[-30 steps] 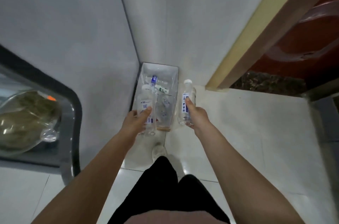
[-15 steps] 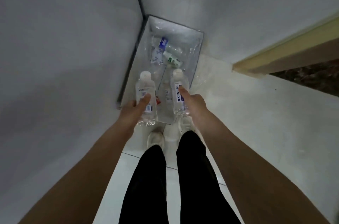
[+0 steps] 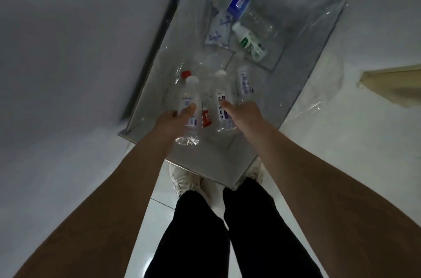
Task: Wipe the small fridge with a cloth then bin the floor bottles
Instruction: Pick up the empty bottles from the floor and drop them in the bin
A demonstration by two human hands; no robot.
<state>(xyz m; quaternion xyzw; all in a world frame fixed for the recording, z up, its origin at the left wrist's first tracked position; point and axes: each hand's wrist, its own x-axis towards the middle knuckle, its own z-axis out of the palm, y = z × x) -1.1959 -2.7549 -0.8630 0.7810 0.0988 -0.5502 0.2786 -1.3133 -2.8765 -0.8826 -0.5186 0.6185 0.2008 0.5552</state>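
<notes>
Bottles are the job now, and the biggest thing in front of you is the bin (image 3: 300,86), a clear-lined rectangular box on the floor in the corner where two pale walls meet, its near edge just ahead of your shoes (image 3: 184,177). Inside it already lie a blue-labelled bottle (image 3: 239,4), a green-labelled bottle (image 3: 250,43), a crumpled white wrapper (image 3: 218,29), a red-capped bottle (image 3: 206,118) and another clear one (image 3: 245,82). Your left hand (image 3: 170,122) is clenched around the left bottle (image 3: 190,109), thumb across its label, and your right hand (image 3: 246,115) grasps the right bottle (image 3: 222,104) the same way; both are clear, white-capped, and held above the near half of the bin, caps pointing away from you. From here the risk is in the release: the left bottle hangs close to the near rim, so letting go too early could bounce it off the edge onto the tiles, and two light bottles dropped together may knock each other or skid on the slack liner and roll out. The liner could also be dragged down if a bottle catches its fold. Hard to judge: whether the bottles hold any liquid, how deep the bin is, and the far rim, which is cut off at the top. Your fingers behind both bottles are hidden.
</notes>
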